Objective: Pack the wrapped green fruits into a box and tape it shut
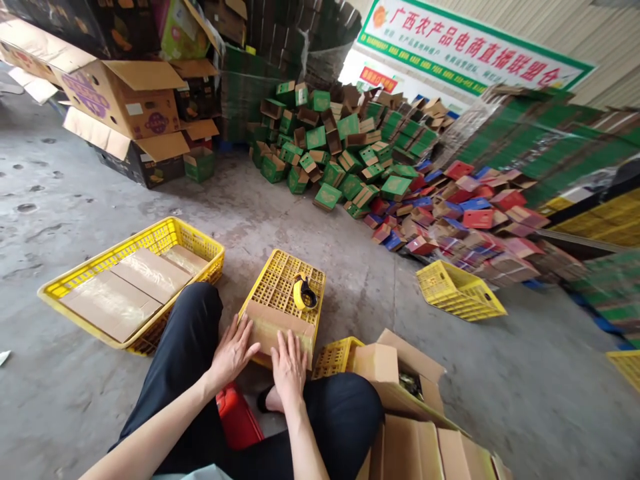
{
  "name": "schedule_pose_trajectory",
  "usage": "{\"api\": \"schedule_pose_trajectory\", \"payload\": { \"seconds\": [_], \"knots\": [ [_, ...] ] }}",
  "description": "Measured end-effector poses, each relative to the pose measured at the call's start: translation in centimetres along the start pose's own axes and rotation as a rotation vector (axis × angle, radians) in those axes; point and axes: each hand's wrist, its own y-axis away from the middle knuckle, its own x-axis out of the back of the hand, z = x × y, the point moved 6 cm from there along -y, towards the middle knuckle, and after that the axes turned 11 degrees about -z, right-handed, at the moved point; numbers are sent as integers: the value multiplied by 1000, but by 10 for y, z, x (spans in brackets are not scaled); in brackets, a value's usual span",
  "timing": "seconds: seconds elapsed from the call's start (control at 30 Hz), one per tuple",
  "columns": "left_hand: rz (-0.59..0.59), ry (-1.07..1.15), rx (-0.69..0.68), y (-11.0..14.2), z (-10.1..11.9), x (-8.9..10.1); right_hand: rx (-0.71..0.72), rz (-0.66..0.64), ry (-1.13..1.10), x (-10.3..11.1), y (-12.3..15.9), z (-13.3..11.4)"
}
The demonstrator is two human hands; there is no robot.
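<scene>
A brown cardboard box [270,319] with shiny tape across its top lies on an upturned yellow plastic crate [265,280] in front of my knees. My left hand [234,348] rests flat at the box's left edge, fingers stretched out. On the box's near right part lies my right hand [290,363], palm down with the fingers spread. Neither hand holds anything. Just beyond the box, a yellow-and-black tape dispenser [303,293] sits on the crate.
At left, a yellow crate [131,243] holds several taped boxes. An open carton [380,363] with dark contents stands by my right knee, above more cartons [410,447]. Green boxes [327,197] and red and blue boxes [477,219] are heaped behind. A red object [237,417] lies between my legs.
</scene>
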Motion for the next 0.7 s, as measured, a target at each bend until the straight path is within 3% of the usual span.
{"api": "schedule_pose_trajectory", "payload": {
  "seconds": [0.13, 0.23, 0.43, 0.57, 0.7],
  "knots": [
    [-5, -73, -31, -13, 10, 2, -111, 62, -90, 10, 5, 53],
    [-13, -75, -3, -22, 21, -7, -99, 143, -249, 11, 7, 74],
    [-163, -49, -20, -39, 74, -41, -77, 278, -428, -10, 2, 82],
    [-275, -3, -265, -51, 119, -56, -114, 297, -504, -24, -9, 93],
    [-269, 13, -286, -58, 124, -53, -94, 270, -564, -30, -17, 98]
  ]
}}
